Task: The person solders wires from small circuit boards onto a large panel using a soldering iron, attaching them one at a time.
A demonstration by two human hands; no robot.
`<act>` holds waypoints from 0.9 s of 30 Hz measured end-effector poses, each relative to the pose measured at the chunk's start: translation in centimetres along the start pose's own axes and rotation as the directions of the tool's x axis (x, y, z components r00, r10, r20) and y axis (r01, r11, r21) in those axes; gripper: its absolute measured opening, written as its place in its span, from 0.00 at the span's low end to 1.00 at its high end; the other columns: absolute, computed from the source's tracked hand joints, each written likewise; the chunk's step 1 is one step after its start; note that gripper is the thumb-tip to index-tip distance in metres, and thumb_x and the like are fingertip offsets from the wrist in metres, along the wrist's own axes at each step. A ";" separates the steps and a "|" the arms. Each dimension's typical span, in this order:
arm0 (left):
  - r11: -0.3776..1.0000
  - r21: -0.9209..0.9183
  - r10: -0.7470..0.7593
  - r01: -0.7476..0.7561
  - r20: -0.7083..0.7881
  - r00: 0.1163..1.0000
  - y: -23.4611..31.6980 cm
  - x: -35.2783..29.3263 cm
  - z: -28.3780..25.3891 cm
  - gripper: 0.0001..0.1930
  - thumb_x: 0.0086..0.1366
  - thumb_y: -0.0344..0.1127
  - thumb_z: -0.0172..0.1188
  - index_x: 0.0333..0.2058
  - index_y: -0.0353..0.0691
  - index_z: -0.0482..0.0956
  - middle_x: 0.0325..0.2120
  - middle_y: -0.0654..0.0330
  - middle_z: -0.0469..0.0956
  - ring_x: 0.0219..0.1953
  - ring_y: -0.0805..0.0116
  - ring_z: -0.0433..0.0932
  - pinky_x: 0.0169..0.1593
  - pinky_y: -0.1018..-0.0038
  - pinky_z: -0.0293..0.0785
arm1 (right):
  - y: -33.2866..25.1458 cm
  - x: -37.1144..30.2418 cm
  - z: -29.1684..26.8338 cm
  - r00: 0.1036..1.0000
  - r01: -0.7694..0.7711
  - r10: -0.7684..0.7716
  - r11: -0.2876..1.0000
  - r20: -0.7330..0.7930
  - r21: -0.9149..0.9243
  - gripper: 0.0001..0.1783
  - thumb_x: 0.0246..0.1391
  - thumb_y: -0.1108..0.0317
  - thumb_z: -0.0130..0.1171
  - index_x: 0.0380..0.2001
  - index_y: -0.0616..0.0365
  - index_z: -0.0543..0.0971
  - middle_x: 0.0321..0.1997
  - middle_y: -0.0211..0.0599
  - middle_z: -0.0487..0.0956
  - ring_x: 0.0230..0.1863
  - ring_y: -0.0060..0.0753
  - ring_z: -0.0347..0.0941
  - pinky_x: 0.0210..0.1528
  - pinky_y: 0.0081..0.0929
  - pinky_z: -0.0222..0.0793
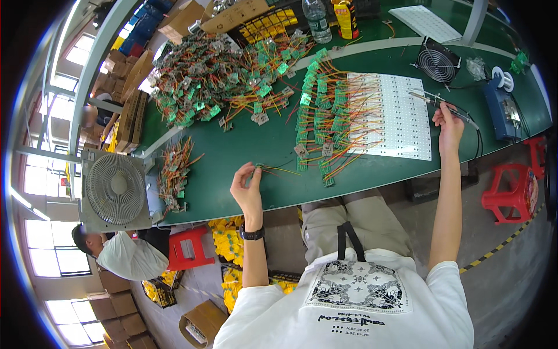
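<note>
My left hand [246,187] is raised over the near edge of the green table, fingers pinched on a small circuit board [259,166] with thin red and yellow wires trailing to the right. My right hand [449,129] grips a soldering iron [435,100], its tip pointing left over a white perforated panel [401,122]. Rows of green circuit boards [321,107] lie along that panel's left side, their orange and yellow wires reaching across it. Left of those rows is a large heap of wired boards [195,78]. A smaller pile of wired boards [174,174] lies near the table's left end.
At the far right stand a fume fan [438,65] and a blue soldering unit [503,110] with a spool [503,79]. A bottle [317,22] and a yellow can [345,20] stand at the back. A grey fan [116,189] is at the left, near a seated person [129,256].
</note>
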State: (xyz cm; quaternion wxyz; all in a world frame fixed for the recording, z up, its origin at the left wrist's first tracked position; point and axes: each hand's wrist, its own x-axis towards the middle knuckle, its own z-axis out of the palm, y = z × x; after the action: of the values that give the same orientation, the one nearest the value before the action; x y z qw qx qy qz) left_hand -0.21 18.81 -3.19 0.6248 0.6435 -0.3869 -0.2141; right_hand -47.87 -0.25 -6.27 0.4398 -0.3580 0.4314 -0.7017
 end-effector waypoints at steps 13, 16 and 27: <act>0.606 0.662 -0.094 -0.441 0.610 0.786 6.0 -1.5 -1.8 0.05 0.60 0.32 0.63 0.32 0.38 0.78 0.28 0.57 0.74 0.24 0.62 0.76 0.29 0.69 0.72 | 0.0 -0.1 0.2 1.000 -0.022 0.022 0.999 -0.001 0.043 0.10 0.58 0.70 0.61 0.39 0.64 0.77 0.26 0.34 0.78 0.24 0.22 0.72 0.25 0.17 0.62; 0.611 0.647 0.034 -0.457 0.555 0.831 6.3 -2.0 -1.1 0.05 0.61 0.31 0.62 0.32 0.39 0.76 0.24 0.60 0.74 0.26 0.60 0.79 0.30 0.69 0.72 | 0.1 0.0 0.0 1.000 -0.023 0.023 0.998 -0.009 0.051 0.09 0.57 0.70 0.61 0.39 0.64 0.77 0.26 0.34 0.78 0.24 0.22 0.73 0.25 0.17 0.62; 0.852 0.118 0.289 -0.510 0.707 0.646 6.7 -1.9 10.2 0.17 0.65 0.18 0.48 0.53 0.31 0.72 0.35 0.50 0.82 0.40 0.60 0.83 0.44 0.72 0.75 | 0.1 0.0 0.0 1.000 -0.020 0.020 0.999 0.001 0.045 0.09 0.56 0.71 0.61 0.38 0.66 0.78 0.26 0.35 0.78 0.23 0.24 0.73 0.24 0.17 0.62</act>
State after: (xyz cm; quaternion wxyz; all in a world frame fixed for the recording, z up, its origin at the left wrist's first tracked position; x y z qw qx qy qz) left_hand -10.65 14.35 1.60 0.3687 0.5092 -0.7456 -0.2210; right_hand -47.83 -0.32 -6.33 0.4548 -0.3437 0.4192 -0.7066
